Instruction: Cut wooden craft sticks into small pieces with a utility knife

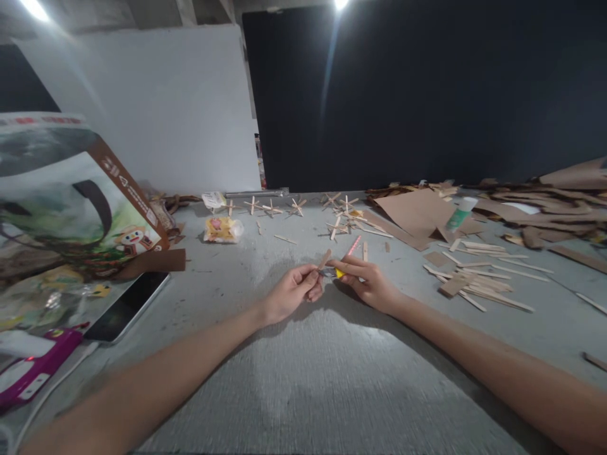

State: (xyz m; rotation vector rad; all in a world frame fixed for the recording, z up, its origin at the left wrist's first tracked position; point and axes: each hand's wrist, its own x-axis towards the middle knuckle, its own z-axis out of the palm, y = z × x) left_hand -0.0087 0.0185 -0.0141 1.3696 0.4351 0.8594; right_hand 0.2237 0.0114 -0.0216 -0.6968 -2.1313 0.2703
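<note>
My left hand (291, 292) is closed on a small wooden stick (325, 258) that pokes up from its fingers. My right hand (367, 281) is closed on a utility knife with a pink handle (353, 245) and a yellow front part (339, 273). The knife's metal tip meets the stick between the two hands. Both hands rest low over the grey table (303, 373), near its middle.
A printed box (71, 196), a phone (127, 306) and a pink item (33, 370) lie at the left. Loose sticks (478, 281), cardboard pieces (417, 212) and a glue bottle (459, 213) sit at the right. Stick crosses (298, 205) and a small packet (222, 229) lie at the back.
</note>
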